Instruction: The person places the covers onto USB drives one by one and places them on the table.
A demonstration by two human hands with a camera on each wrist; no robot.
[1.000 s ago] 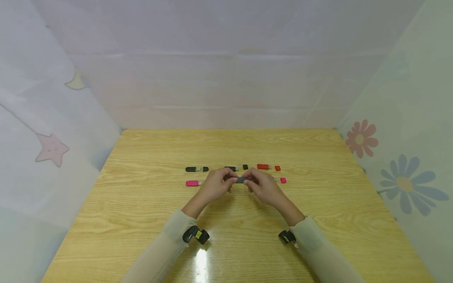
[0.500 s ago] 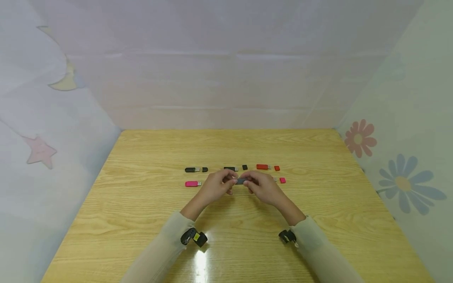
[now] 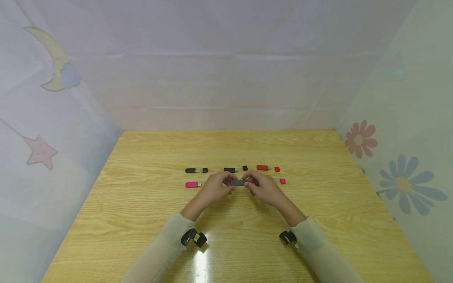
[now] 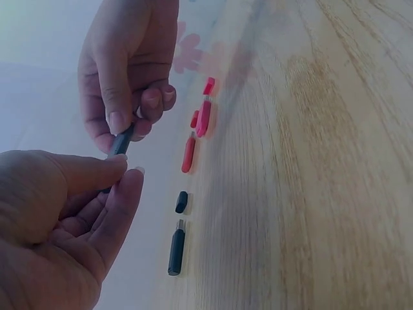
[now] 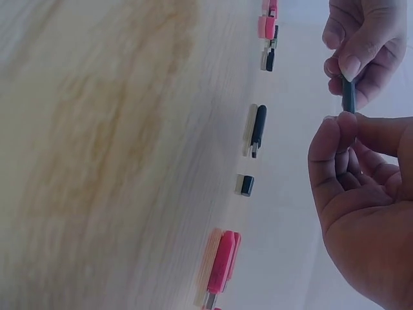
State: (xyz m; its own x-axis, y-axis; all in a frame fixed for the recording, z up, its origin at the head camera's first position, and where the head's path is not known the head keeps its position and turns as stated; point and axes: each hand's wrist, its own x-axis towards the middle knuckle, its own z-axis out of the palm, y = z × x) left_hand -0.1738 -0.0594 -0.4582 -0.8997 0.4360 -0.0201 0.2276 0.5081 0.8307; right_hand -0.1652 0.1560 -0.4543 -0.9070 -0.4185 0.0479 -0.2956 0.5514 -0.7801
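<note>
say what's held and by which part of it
A dark gray stick, pinched near one end by the left grip, the other by the right grip.

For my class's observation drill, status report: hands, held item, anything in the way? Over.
Left hand, right hand pinching opposite ends of dark grey stick. Stick raised above table. Nothing visible blocking either hand.

We see a yellowish wood-grain table (image 3: 244,243) before a creased lilac-grey backdrop (image 3: 226,82). On the left-hand side, we find a pale yellow crescent moon (image 3: 58,58), a light-blue cloud (image 3: 70,75) and a pink five-pointed star (image 3: 41,152); opposite, a red-petalled flower (image 3: 358,140), a larger blue-petalled flower (image 3: 403,184) and, perhaps, a faint greenish shape (image 3: 395,70).
</note>
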